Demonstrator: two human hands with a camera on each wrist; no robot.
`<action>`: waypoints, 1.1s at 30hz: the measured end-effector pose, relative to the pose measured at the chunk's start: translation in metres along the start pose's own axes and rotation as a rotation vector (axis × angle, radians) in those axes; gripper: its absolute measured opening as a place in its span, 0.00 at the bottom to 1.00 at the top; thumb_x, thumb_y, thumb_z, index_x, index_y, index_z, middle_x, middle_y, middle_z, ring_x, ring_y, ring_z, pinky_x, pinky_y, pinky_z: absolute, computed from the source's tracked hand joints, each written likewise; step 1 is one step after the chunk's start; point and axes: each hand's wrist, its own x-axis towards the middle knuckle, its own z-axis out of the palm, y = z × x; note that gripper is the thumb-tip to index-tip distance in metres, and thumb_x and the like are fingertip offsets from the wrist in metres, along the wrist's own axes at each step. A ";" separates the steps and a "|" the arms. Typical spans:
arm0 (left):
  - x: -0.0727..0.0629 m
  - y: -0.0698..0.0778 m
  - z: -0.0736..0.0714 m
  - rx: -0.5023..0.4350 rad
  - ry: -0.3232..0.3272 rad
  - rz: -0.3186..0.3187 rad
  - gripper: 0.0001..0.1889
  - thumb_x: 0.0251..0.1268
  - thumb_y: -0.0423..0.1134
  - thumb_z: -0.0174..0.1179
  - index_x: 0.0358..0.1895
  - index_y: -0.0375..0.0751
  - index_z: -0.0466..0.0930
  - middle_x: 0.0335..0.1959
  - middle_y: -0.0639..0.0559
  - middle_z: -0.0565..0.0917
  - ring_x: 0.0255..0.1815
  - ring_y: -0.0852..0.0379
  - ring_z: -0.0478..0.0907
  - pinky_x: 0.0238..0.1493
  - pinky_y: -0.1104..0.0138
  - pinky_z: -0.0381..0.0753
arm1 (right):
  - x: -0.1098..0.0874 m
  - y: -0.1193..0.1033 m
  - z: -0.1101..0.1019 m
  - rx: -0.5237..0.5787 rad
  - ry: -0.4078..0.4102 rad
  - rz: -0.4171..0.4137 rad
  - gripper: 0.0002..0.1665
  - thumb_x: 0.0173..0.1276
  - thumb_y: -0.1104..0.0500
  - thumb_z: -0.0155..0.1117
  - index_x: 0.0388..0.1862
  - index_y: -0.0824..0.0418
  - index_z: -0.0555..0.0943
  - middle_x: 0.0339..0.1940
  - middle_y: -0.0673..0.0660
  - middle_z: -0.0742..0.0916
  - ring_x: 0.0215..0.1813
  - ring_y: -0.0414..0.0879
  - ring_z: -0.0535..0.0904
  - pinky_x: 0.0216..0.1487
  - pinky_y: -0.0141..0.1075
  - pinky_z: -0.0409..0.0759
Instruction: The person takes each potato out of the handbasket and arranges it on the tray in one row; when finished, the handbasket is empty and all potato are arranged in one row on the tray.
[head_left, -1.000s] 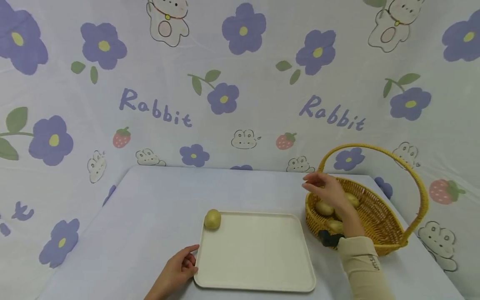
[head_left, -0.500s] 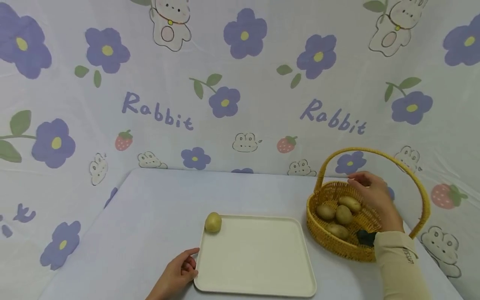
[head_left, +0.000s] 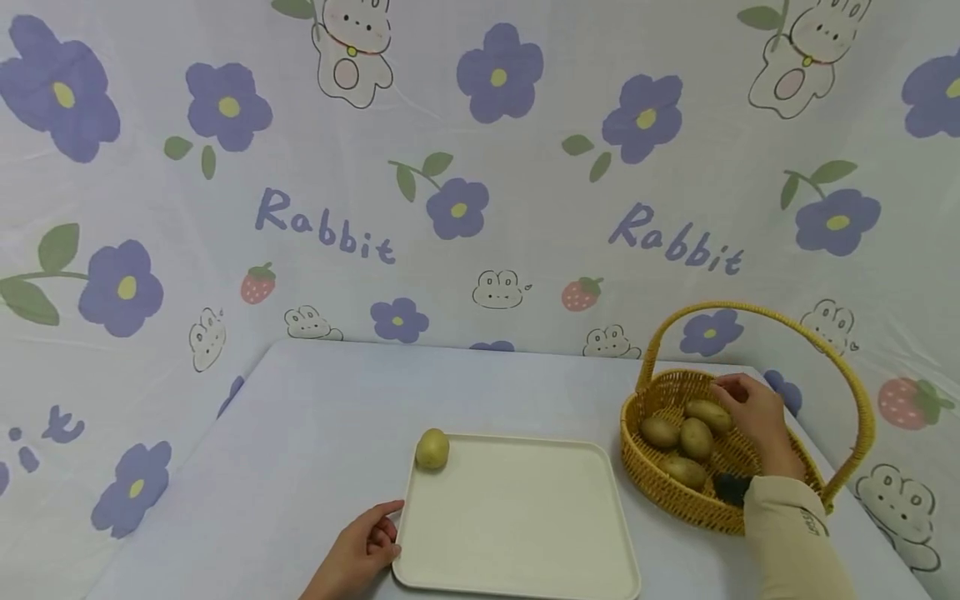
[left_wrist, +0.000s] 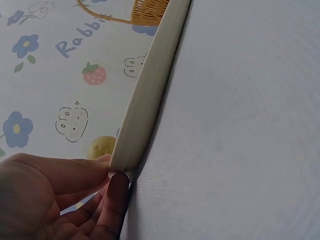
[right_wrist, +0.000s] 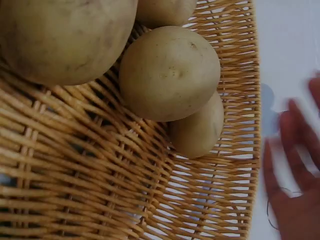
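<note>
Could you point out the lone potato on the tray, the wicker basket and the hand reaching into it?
lone potato [head_left: 432, 449], head view, middle of its skin.
wicker basket [head_left: 667, 492], head view, near woven wall.
right hand [head_left: 759, 417], head view, back of the hand.

Soft, even, bright light fills every view, leaving only faint shadows under the cream rectangular plastic tray [head_left: 517, 521] and the yellow woven wicker basket [head_left: 663, 492]. The right hand [right_wrist: 295, 175] is motion-blurred in its wrist view. The head view bows slightly at the edges.

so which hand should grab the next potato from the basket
Right. The right hand hovers inside the basket, beside the potatoes; the left hand grips the tray edge, likely steadying it.
</note>
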 end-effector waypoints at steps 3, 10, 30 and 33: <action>0.000 0.001 0.001 0.007 0.005 -0.019 0.28 0.56 0.25 0.59 0.62 0.22 0.63 0.35 0.46 0.73 0.30 0.67 0.68 0.30 0.74 0.73 | -0.005 0.004 0.004 -0.002 -0.189 0.035 0.25 0.69 0.50 0.56 0.52 0.71 0.75 0.46 0.72 0.81 0.45 0.62 0.77 0.42 0.52 0.75; 0.000 0.000 0.001 -0.017 -0.006 -0.035 0.29 0.56 0.25 0.59 0.62 0.22 0.63 0.35 0.46 0.73 0.30 0.67 0.69 0.30 0.74 0.73 | -0.014 0.013 0.012 0.117 -0.469 0.040 0.34 0.62 0.56 0.65 0.62 0.73 0.68 0.55 0.75 0.76 0.54 0.66 0.73 0.48 0.48 0.75; 0.000 0.002 0.000 0.006 0.005 -0.036 0.28 0.56 0.25 0.59 0.62 0.22 0.63 0.35 0.47 0.73 0.30 0.67 0.69 0.30 0.74 0.73 | 0.004 -0.024 -0.010 0.155 -0.450 0.058 0.38 0.61 0.54 0.65 0.65 0.69 0.64 0.57 0.76 0.69 0.52 0.63 0.72 0.42 0.44 0.75; 0.000 0.003 0.002 0.021 0.008 -0.036 0.28 0.56 0.25 0.59 0.62 0.23 0.64 0.35 0.47 0.73 0.30 0.67 0.69 0.30 0.74 0.73 | 0.006 -0.042 -0.018 0.217 -0.429 0.028 0.38 0.62 0.52 0.65 0.67 0.66 0.63 0.60 0.74 0.68 0.56 0.64 0.70 0.45 0.47 0.75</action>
